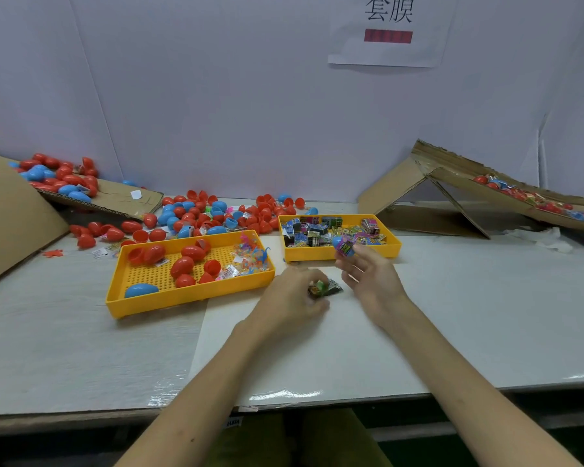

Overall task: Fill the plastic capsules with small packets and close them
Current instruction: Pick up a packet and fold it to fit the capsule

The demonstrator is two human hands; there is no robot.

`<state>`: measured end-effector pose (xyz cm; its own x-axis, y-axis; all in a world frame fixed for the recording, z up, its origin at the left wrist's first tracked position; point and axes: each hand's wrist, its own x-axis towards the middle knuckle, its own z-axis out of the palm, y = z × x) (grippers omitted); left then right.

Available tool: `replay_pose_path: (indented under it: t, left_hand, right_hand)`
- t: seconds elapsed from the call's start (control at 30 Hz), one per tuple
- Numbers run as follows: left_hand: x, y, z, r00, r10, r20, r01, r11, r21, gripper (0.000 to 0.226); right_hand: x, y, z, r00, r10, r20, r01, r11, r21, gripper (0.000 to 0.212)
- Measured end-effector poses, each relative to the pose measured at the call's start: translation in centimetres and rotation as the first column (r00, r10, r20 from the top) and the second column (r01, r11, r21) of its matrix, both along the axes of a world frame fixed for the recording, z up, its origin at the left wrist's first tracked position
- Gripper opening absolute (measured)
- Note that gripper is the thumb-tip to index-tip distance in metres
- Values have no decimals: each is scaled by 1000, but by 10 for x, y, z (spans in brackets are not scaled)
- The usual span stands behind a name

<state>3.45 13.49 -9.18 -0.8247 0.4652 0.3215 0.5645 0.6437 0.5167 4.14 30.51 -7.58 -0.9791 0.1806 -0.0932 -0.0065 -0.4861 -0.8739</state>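
Your right hand (371, 281) is raised just in front of the right-hand yellow plastic tray (311, 254), which is heaped with small printed packets (317, 230). Its thumb and fingertips pinch a blue plastic capsule (338, 242), while the lower fingers spread loosely. A purple foil packet (346, 247) sits in the capsule's mouth, which is turned towards you. Blur hides how the capsule's long axis runs.

Your left hand (294, 294) rests low on the white surface (452, 332), knuckles up. Its fingers are curled round a small bunch of dark green packets (326, 287) that poke out on the right, towards your other hand.

To the left stands a perforated yellow plastic tray (182, 299) with red egg-shaped capsules (182, 266) and clear bags of tiny coloured toys (250, 256). A lone blue egg-shaped capsule (141, 290) lies on its side in the near left corner, long axis along the front rim, narrow end to the right.

Behind both trays lies a loose heap of red and blue capsule shells (216, 214). More rest on cardboard sheets at the far left (115, 197) and far right (452, 170).
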Motion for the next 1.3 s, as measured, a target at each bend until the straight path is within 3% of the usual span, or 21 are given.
replay_pose_path:
  t: [0.23, 0.43, 0.57, 0.8, 0.97, 1.03, 1.1, 1.13, 1.2, 1.3]
  left_hand:
    - [0, -3, 2, 999, -45, -10, 46, 996, 80, 26]
    - [2, -3, 3, 1000, -30, -1, 30, 996, 83, 31]
    - [4, -4, 5, 1000, -30, 3, 29, 993, 112, 30]
    - [4, -4, 7, 1000, -20, 2, 20, 999, 43, 30]
    - [4, -4, 6, 1000, -30, -6, 30, 999, 31, 27]
    - [2, -3, 5, 1000, -29, -1, 29, 999, 35, 27]
    - [0, -2, 5, 1000, -27, 3, 27, 999, 33, 27]
    - [0, -2, 4, 1000, -25, 0, 25, 999, 34, 27]
    - [0, -1, 4, 1000, -27, -2, 27, 999, 34, 26]
    - [-1, -2, 2, 1000, -24, 6, 24, 999, 42, 25]
  right_hand:
    - [2, -4, 1, 993, 98, 65, -98, 995, -1, 32]
    - [3, -5, 2, 997, 53, 59, -54, 999, 5, 30]
    - [6, -3, 2, 998, 61, 19, -63, 994, 86, 13]
    - [2, -2, 1, 1000, 5, 0, -5, 995, 95, 20]
    - [-23, 11, 29, 989, 83, 120, -107, 971, 212, 24]
    - [-42, 34, 65, 1000, 2, 14, -4, 989, 150, 25]
    - [-61, 64, 108, 979, -172, -108, 173, 985, -4, 23]
    - [-67, 76, 125, 960, -256, -113, 258, 966, 0, 22]
    - [-72, 89, 133, 933, -355, -59, 358, 899, 253, 20]
    - [-66, 72, 98, 958, -280, -64, 258, 741, 620, 14]
